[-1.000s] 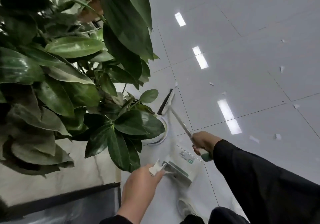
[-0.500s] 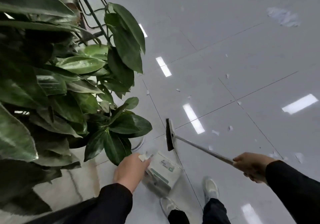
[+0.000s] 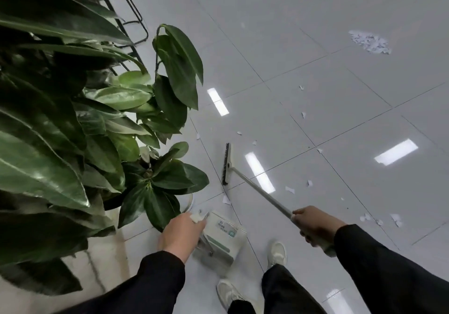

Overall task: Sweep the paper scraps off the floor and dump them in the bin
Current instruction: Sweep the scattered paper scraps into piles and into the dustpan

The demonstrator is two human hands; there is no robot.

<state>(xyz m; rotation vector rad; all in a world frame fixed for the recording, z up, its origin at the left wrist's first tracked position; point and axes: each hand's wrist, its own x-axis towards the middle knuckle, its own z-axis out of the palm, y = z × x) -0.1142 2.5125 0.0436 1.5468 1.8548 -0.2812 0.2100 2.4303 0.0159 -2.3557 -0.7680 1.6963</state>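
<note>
The right hand (image 3: 313,226) is closed around the broom handle (image 3: 260,189); the broom head (image 3: 227,164) stands on the tile floor (image 3: 340,119) ahead of it. The left hand (image 3: 181,233) grips the dustpan (image 3: 220,239) by its handle. Paper scraps (image 3: 290,189) lie scattered beyond the right hand, and a pile of scraps (image 3: 370,42) lies far ahead.

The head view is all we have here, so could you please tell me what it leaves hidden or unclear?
- The bin: outside the head view's edges.
- Plant pot: leaves hide all but a rim sliver.
- Dustpan contents: only its back faces us; the left hand covers its handle.
- Broom handle end: hidden inside the right hand and sleeve.
- Far scrap pile: too small to count.
</note>
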